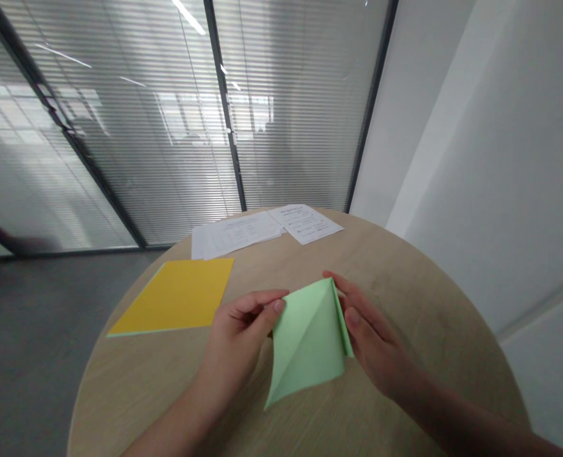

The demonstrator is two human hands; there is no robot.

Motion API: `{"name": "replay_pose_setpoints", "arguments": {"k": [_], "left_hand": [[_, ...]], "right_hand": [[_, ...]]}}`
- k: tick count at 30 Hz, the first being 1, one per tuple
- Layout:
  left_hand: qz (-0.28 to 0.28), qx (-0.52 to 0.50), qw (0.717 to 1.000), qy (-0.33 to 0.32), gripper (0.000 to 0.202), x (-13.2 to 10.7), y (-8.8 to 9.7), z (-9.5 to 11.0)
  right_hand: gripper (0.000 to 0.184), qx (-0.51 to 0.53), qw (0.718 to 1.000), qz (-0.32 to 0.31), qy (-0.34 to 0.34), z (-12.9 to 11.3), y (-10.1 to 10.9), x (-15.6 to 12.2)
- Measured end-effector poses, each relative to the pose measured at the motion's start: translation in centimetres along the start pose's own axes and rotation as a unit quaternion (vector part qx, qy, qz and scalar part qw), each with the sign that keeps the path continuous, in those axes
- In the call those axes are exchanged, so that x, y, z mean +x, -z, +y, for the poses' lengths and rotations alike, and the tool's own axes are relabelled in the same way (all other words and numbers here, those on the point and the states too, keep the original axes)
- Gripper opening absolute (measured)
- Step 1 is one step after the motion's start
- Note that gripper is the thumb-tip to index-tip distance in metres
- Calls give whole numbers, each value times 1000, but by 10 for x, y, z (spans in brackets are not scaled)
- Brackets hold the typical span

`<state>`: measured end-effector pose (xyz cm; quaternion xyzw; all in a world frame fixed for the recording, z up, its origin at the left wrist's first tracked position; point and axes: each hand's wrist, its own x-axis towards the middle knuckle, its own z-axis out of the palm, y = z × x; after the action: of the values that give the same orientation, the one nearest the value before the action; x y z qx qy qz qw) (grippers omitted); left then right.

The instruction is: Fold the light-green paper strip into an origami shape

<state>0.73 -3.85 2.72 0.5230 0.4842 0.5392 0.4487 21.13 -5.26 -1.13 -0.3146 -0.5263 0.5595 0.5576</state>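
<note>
A light green sheet of paper (308,339), folded with a diagonal crease, is lifted a little off the round wooden table (405,285). My left hand (240,330) pinches its left edge with curled fingers. My right hand (369,333) rests along its right edge, fingers stretched almost straight and pressed against the folded side.
A yellow square sheet (176,295) lies flat on the table's left. Two white printed pages (262,230) lie at the far edge. Behind the table stand glass partitions with blinds (167,127); a white wall (500,158) is on the right, and grey floor on the left.
</note>
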Motion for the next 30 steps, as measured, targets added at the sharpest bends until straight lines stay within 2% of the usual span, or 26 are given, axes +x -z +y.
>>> {"name": "replay_pose_setpoints", "arguments": {"k": [5, 9, 12, 17, 22, 25, 30], "left_hand": [[41, -96, 991, 83, 44, 11, 0, -6], [55, -140, 984, 92, 47, 14, -2, -9], [52, -147, 983, 101, 47, 14, -5, -14], [9, -178, 972, 153, 37, 18, -8, -27], [-25, -185, 961, 205, 18, 21, -7, -30], [-41, -165, 963, 210, 22, 19, -8, -27], [-80, -71, 981, 163, 38, 15, -11, -28]], "right_hand": [[52, 13, 1000, 18, 14, 3, 1, 6], [80, 3, 999, -42, 17, 4, 1, 10], [91, -4, 999, -49, -20, 9, -2, 12], [81, -13, 998, 11, -59, 14, -5, 19], [71, -37, 996, 19, -83, 13, -3, 23], [64, -68, 993, 9, -96, 16, -2, 25], [55, -92, 988, -18, -124, 29, -2, 29]]}}
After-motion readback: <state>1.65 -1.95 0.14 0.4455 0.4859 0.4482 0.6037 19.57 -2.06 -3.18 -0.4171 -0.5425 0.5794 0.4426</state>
